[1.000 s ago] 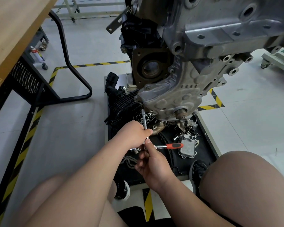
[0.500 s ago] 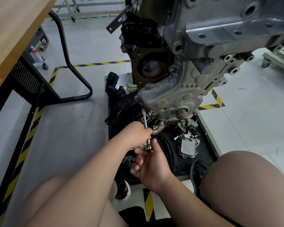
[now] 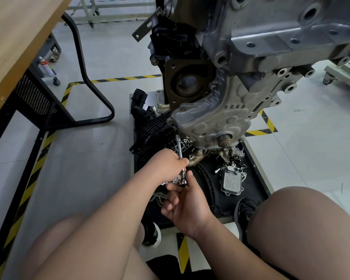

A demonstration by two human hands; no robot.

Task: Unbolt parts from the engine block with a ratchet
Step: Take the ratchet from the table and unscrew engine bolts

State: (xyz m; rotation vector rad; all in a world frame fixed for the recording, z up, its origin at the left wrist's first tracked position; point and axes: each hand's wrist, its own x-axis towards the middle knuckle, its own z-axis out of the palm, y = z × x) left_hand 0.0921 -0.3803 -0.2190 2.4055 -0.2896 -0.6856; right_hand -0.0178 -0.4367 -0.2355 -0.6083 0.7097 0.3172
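Note:
The grey engine block [image 3: 261,47] hangs over a black floor mat [image 3: 257,190]. A slim steel extension bar [image 3: 178,147] runs from the lower left edge of the embossed timing cover [image 3: 216,120] down to the ratchet head [image 3: 183,181]. My left hand [image 3: 168,164] grips the bar at mid length. Just below it, my right hand [image 3: 187,205] holds the ratchet, thumb and forefinger on either side of the head. The ratchet's orange handle is hidden under the right palm.
Removed parts lie on the mat: a silver oil cooler [image 3: 231,181], loose bolts [image 3: 220,168], a chain [image 3: 158,198] and a black intake manifold [image 3: 156,128]. A wooden bench [image 3: 18,37] stands at left with a black tube frame [image 3: 93,93]. My knees and shoes flank the mat.
The ratchet's orange handle, which pointed right a second ago, has swung round toward me under my right hand. My left hand stays on the extension bar.

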